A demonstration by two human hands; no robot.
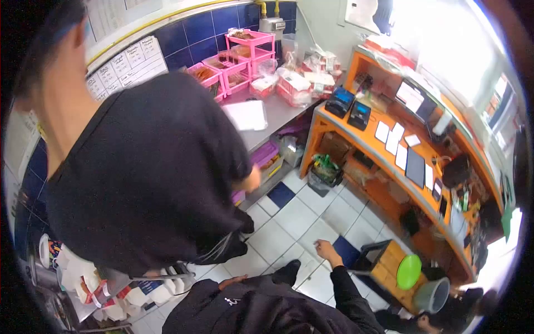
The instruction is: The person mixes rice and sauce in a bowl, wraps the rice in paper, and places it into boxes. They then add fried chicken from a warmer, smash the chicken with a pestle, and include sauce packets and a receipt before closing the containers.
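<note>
Hands are hanging apart: the right hand (pixel 327 249) is reaching out empty, fingers loosely curled, over the tiled floor (pixel 289 222), while the left hand (pixel 232 281) is showing only as a sliver, so I cannot tell its grip. Just right, a wooden crate (pixel 384 270) is carrying a green lid (pixel 409 271). A person in black (pixel 150 167) is blocking the far steel table (pixel 278 114).

Garment: a black top (pixel 261 312) with long sleeves is worn, its cloth creased and bunched across the front.
Marking: a small white logo (pixel 231 301) is printed on the chest.
Sleeve: the right sleeve (pixel 347 289) is black and plain, and is ended at the wrist.
Hand: the right hand (pixel 327 249) is left bare.
</note>
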